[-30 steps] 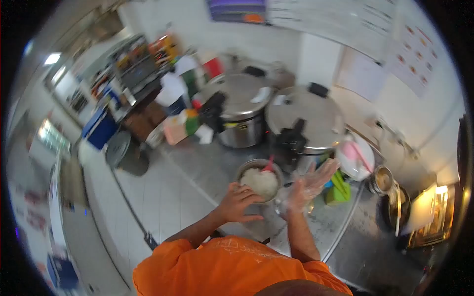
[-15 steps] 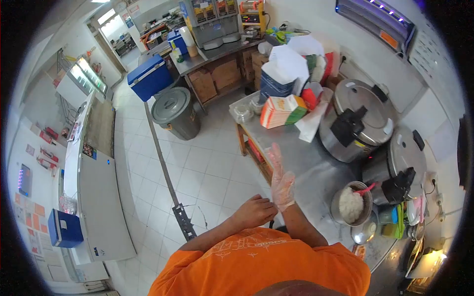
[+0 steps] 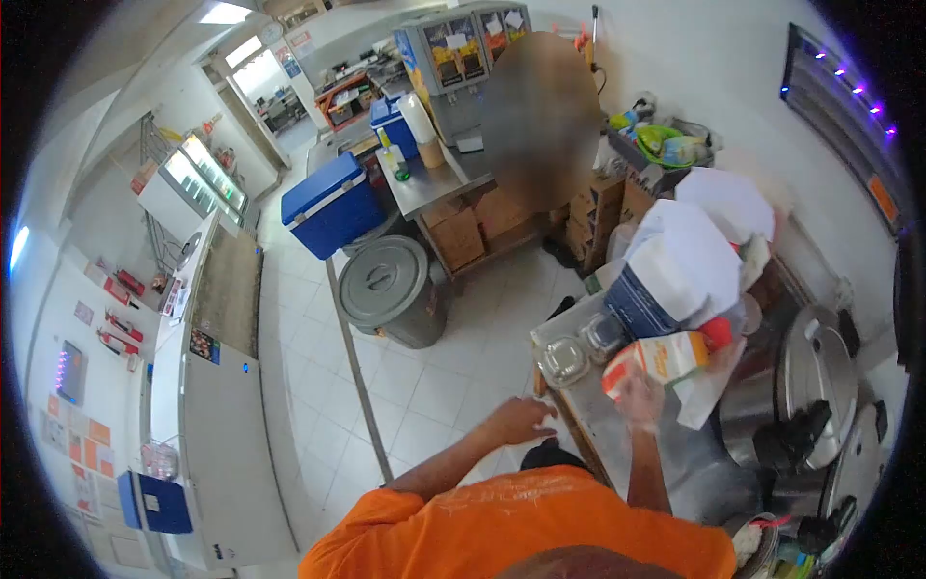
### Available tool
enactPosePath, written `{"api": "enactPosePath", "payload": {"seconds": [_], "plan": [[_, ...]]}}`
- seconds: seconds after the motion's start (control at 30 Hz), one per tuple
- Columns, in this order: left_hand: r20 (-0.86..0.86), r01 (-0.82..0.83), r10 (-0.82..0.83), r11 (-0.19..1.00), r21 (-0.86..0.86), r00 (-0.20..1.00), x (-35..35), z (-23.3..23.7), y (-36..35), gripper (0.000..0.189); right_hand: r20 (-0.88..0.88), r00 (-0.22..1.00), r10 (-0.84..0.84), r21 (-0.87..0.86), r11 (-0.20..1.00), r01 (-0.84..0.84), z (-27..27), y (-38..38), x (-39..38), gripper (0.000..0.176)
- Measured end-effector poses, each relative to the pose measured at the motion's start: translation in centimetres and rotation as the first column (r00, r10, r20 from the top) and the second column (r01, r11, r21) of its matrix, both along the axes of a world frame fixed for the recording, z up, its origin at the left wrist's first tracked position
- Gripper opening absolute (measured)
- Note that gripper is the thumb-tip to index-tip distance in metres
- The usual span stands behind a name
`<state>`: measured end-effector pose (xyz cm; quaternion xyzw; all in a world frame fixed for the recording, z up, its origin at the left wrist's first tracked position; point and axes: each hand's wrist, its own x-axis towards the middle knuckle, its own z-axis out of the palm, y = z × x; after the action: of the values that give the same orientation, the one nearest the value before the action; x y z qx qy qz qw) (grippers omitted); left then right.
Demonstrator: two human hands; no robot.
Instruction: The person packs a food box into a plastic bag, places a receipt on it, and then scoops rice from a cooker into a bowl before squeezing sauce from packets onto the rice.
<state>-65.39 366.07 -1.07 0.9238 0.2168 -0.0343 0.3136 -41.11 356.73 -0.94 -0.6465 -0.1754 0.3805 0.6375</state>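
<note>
My right hand (image 3: 639, 398), in a clear plastic glove, reaches to the orange-and-white printed carton (image 3: 673, 357) on the steel table. Its fingers overlap the near side of the carton and are smeared by motion. My left hand (image 3: 523, 421) is bare and hangs over the table's left edge, fingers loosely apart with nothing in them. Clear plastic containers (image 3: 564, 361) sit just left of the carton. Behind it stands a dark blue box (image 3: 641, 301) with white foam or paper lids (image 3: 687, 256) piled up.
Big steel cookers (image 3: 786, 386) line the right side. A pot of rice (image 3: 750, 542) is at the lower right. To the left stand a lidded grey bin (image 3: 386, 285) and a blue cooler (image 3: 333, 205). A blurred person (image 3: 542, 125) stands near the drink dispenser (image 3: 463, 72).
My hands have parted. The gloved right hand has moved forward to the carton, and the left has come off the glove's cuff. The view has shifted, and a person has appeared at the back.
</note>
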Motion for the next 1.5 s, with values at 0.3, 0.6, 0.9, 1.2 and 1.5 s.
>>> {"api": "enactPosePath", "payload": {"seconds": [0.3, 0.6, 0.9, 1.2, 1.5], "plan": [[-0.519, -0.523, 0.429, 0.851, -0.042, 0.740, -15.1, -16.1, 33.1, 0.075, 0.271, 0.954, -0.130, 0.088, 0.990, 0.110, 0.3, 50.0, 0.7, 0.034], [-0.512, -0.346, 0.205, 0.917, -0.197, 0.834, -20.1, -42.5, 66.3, 0.059, 0.752, 0.638, 0.166, -0.407, 0.878, 0.252, -15.0, 85.8, 22.4, 0.030], [0.097, -0.341, 0.461, 0.768, -0.541, 0.882, -18.5, -46.5, 73.2, 0.028, 0.785, 0.094, 0.612, -0.613, 0.746, 0.259, -23.3, 106.7, 33.0, 0.039], [0.001, -0.351, 0.489, 0.626, -0.696, 0.872, -17.1, -45.3, 74.5, 0.040, 0.504, 0.432, 0.748, -0.861, 0.475, 0.182, -12.7, 105.4, 25.1, 0.040], [-0.234, -0.047, -0.076, 0.877, -0.478, 0.969, -5.0, -39.5, 73.7, 0.046, 0.515, 0.675, 0.528, -0.764, 0.640, 0.083, -21.5, 87.6, 6.0, 0.045]]}}
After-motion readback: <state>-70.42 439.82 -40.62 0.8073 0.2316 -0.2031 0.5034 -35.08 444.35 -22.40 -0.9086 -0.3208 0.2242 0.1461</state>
